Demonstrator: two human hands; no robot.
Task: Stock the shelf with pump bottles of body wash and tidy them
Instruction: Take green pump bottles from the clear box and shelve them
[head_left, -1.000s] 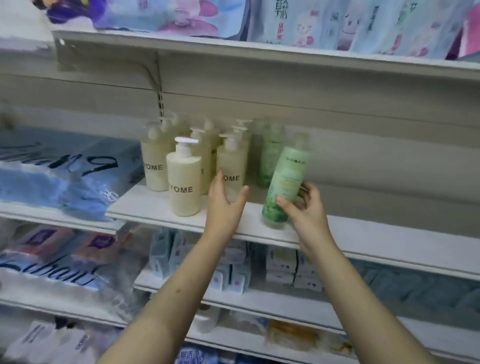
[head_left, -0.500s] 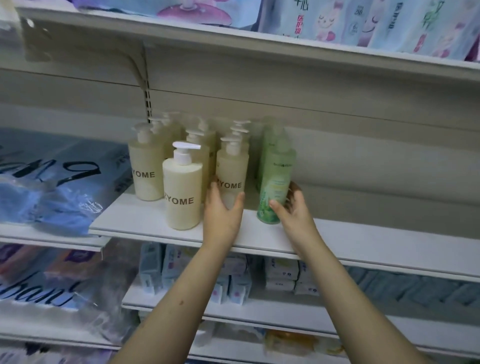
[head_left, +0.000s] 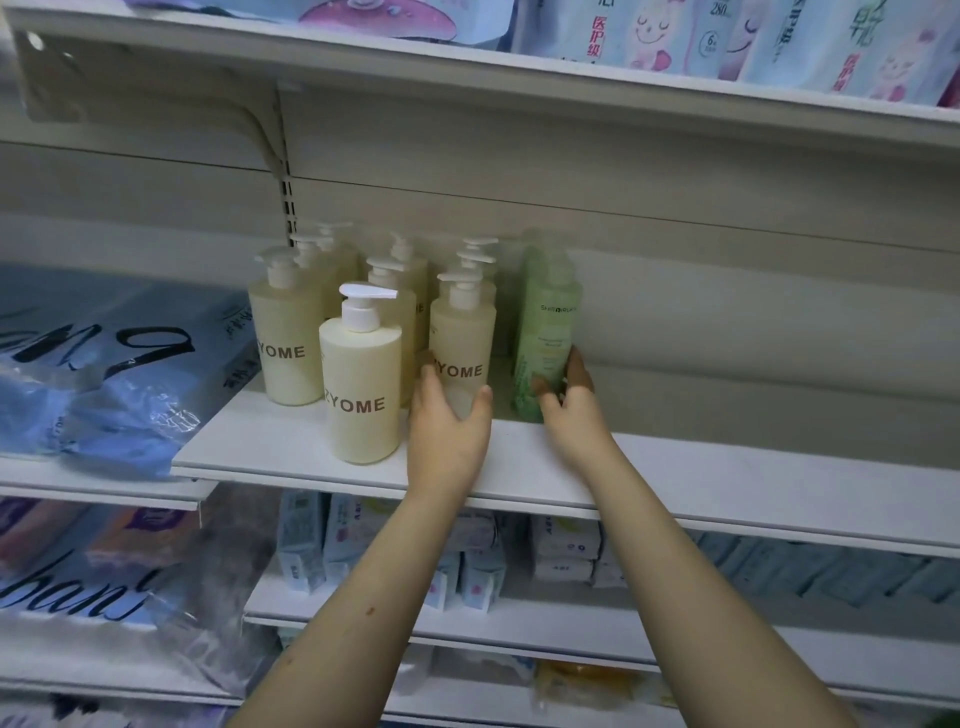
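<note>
Several cream pump bottles marked YOME stand in rows on the white middle shelf. One cream bottle stands alone in front of the rows. My left hand cups the base of the front bottle of the right-hand row, thumb on its right side. Right of it stands a green bottle, upright on the shelf. My right hand grips its lower part, thumb in front and fingers behind. More green bottles behind it are blurred.
The shelf right of the green bottle is bare up to the back wall. A blue plastic-wrapped pack lies on the shelf to the left. Packs of wipes fill the top shelf; small boxes sit on the shelf below.
My right hand has brought the green bottle from a tilt at the shelf's front edge to upright, further back beside the cream row. My left hand stayed on the cream bottle.
</note>
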